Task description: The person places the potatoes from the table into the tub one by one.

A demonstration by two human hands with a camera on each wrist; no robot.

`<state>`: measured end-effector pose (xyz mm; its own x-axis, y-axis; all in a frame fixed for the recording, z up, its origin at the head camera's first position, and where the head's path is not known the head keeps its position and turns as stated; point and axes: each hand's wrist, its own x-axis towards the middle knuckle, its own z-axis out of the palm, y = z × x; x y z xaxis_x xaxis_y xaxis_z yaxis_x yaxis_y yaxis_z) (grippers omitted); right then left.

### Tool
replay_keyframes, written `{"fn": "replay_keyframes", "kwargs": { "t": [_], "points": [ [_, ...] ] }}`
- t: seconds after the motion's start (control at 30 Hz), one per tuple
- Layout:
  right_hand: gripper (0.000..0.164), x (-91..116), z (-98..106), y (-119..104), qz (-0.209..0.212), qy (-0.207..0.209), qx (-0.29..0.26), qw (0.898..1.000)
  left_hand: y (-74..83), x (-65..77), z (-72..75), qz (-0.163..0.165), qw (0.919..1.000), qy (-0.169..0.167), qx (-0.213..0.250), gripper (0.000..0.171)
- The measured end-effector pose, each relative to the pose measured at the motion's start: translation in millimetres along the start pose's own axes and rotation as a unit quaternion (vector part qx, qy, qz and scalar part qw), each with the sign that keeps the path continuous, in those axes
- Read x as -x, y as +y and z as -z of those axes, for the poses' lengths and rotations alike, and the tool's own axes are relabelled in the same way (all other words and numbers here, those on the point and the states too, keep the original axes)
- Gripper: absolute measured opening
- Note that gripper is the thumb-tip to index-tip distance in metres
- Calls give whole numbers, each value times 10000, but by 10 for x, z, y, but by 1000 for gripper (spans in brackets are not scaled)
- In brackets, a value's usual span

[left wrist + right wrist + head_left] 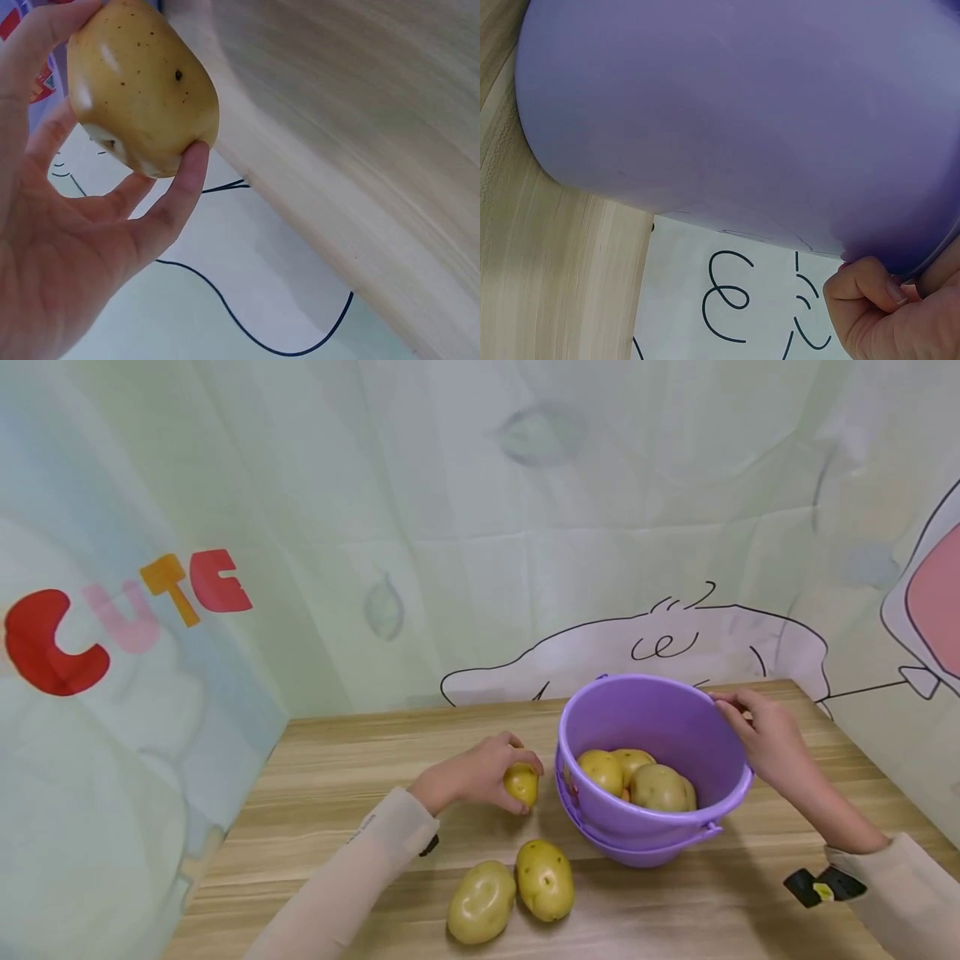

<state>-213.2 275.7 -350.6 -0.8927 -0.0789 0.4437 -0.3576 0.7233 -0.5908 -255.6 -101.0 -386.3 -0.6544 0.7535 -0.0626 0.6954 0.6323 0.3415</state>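
Left of the bucket, my left hand (487, 772) grips a yellow potato (521, 784) between thumb and fingertips. The left wrist view shows this potato (142, 90) close up, with dark specks and a small pit. My right hand (767, 735) pinches the rim of a purple bucket (637, 839) at its right side. In the right wrist view the curled fingers (866, 296) hold that rim. Several potatoes (663, 787) lie inside the bucket, which tilts toward me. Two more potatoes, a pale one (482, 902) and a yellower one (544, 881), lie side by side on the table.
The wood-grain table (322, 810) ends at a printed curtain (450, 485) behind and on both sides. The bucket's purple handle (637, 847) hangs down across its front. A dark strap piece (825, 887) sits at the right sleeve.
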Motion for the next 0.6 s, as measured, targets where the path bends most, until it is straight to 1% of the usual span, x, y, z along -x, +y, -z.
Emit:
{"fn": "replay_keyframes", "kwargs": {
  "t": [0.2, 0.3, 0.43, 0.6],
  "points": [
    [24, 4, 1, -5, 9, 32, 6, 10000, 27, 29, 81, -164, 9998, 138, 17, 50],
    [24, 4, 0, -6, 16, 31, 4, 10000, 36, 41, 111, -210, 9997, 155, -12, 51],
    [24, 5, -1, -5, 21, 26, -9, 10000, 42, 58, 143, -230, 9996, 158, -16, 51],
    [23, 3, -2, -7, 15, 29, -4, 10000, 88, 94, 210, -266, 9994, 213, 47, 50]
  ]
}}
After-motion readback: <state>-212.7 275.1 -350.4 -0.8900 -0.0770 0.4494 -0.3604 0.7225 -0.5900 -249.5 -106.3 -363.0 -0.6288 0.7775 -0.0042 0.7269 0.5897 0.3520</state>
